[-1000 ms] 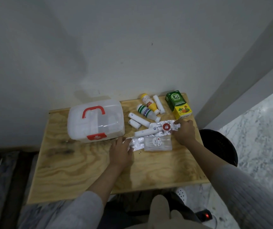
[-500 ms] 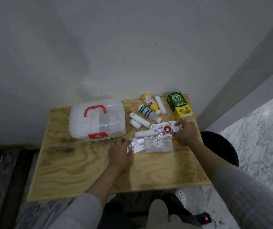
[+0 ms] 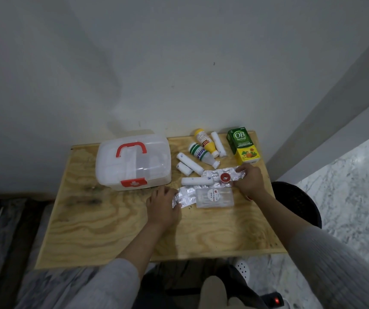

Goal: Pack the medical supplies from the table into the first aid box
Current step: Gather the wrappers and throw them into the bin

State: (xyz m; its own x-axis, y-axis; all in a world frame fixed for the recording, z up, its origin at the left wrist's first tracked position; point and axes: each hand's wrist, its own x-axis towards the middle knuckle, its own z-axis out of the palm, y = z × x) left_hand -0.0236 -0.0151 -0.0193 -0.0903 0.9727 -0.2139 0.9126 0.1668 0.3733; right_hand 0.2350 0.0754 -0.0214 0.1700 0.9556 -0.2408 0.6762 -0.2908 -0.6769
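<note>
A translucent white first aid box (image 3: 134, 163) with a red handle and red latch stands closed on the plywood table (image 3: 112, 230). To its right lie several bandage rolls (image 3: 189, 163), a yellow bottle (image 3: 206, 142), a green-labelled white bottle (image 3: 202, 153), a green and yellow carton (image 3: 242, 146), silver blister strips (image 3: 218, 175), a small red tape roll (image 3: 225, 177) and a clear plastic case (image 3: 214, 198). My left hand (image 3: 162, 207) rests on the near blister strip's left end (image 3: 184, 197). My right hand (image 3: 249, 181) pinches the far strip's right end.
A white wall runs right behind the table. A black round stool (image 3: 297, 204) stands at the table's right side on a marble floor (image 3: 357, 186). My knee (image 3: 212, 291) shows below the table's front edge.
Both hands stay on the blister strips with hardly any movement. The view has shifted slightly.
</note>
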